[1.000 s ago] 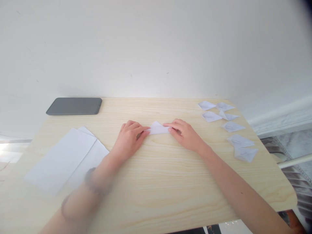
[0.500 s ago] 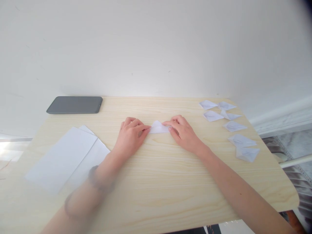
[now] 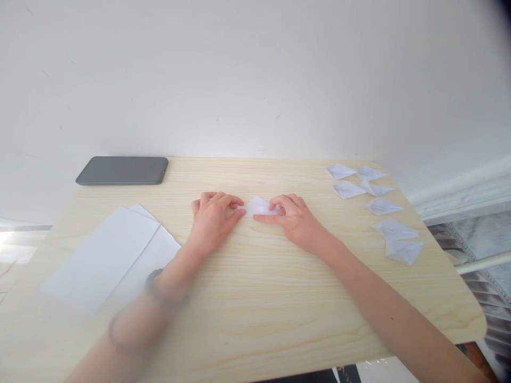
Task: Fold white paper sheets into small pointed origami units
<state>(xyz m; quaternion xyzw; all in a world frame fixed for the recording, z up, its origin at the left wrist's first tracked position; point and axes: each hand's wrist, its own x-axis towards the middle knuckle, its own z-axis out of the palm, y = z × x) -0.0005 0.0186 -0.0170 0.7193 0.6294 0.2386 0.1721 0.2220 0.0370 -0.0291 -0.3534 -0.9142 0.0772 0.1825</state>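
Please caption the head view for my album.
Left hand and right hand hold a small folded white paper on a pale wood-grain table, pointed white paper shapes at right.

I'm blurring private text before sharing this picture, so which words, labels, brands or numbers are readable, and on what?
No text can be read.
Dark strip at the bottom edge: small orange marks, too small and blurred to tell if they are writing.
No lettering shows on the dark flat device, the white sheets, the folded paper in the middle or the folded pieces at right.
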